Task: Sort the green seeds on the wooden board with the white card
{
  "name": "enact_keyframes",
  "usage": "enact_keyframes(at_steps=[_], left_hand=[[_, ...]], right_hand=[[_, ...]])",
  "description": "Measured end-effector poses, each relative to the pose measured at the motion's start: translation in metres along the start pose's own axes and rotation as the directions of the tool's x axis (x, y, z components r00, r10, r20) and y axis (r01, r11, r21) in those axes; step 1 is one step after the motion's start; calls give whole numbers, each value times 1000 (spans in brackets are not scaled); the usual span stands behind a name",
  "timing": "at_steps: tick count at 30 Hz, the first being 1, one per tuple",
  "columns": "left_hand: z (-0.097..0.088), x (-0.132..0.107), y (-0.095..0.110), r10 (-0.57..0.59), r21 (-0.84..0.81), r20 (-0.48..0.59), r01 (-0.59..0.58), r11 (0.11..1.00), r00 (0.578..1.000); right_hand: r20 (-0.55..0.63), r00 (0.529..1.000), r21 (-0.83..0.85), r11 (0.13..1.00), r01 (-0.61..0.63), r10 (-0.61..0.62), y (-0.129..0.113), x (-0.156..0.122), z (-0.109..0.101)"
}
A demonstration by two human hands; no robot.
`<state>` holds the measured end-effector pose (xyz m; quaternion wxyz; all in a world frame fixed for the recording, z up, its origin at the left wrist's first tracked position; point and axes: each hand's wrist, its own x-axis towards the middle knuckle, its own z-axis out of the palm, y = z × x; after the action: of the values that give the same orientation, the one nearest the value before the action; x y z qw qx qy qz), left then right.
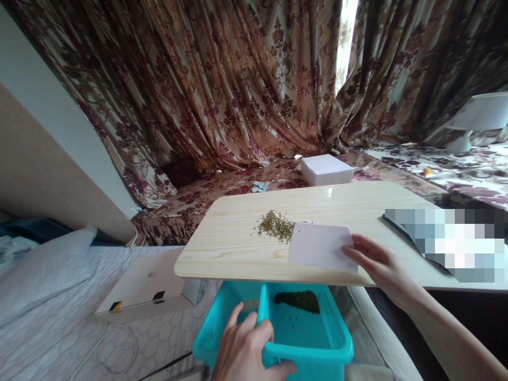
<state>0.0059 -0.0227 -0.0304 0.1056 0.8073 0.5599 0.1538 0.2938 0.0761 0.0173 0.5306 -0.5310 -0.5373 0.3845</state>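
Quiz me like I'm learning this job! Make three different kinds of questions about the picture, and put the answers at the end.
1. Which hand holds the white card?
A) left
B) right
C) neither
2. True or false: the left hand touches the teal bin.
3. Fill in the blank: a loose scatter of green bits lies on the pale wooden ____.

Key:
1. B, the right hand
2. True
3. tabletop

Both hands are bare; the right hand (pixel 371 256) has slender fingers and a narrow wrist, running into a long, smooth, uncovered forearm (pixel 448 325) that widens towards the elbow; the left hand (pixel 244 349) shows a broad back, rounded knuckles and a thumb (pixel 282 367).
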Motion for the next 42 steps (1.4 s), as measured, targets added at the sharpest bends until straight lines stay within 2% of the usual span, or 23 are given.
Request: enact_keyframes(at_steps=[4,7,11,20,25,31,36,42], left_hand=[[1,1,-1,15,-3,-1,-15,1000,1000],[2,2,-1,32,1,-9,-32,999,999],[1,3,0,42,6,-23,-42,999,999],[2,3,-2,86,6,-21,-86,996,996],[5,4,-5,119,18,-21,-119,993,993],[12,5,-11,164,90,-85,-157,984,983],[18,5,-15,178,178,-56,-165,970,982],[20,6,-16,191,198,-29,-181,963,981]], right_hand=[[-153,987,-31,999,34,-39,5,11,-4],[-187,979,-59,996,68,-78,13,18,-2],[-169,982,-50,996,80,-87,19,22,3],[-101,987,-80,989,121,-129,17,26,13],[-151,976,-141,981,137,-158,20,26,14],[-115,974,-133,975,178,-194,18,24,16],[-127,973,-123,977,175,-191,18,27,18],[-82,979,-95,979,180,-188,19,25,18]])
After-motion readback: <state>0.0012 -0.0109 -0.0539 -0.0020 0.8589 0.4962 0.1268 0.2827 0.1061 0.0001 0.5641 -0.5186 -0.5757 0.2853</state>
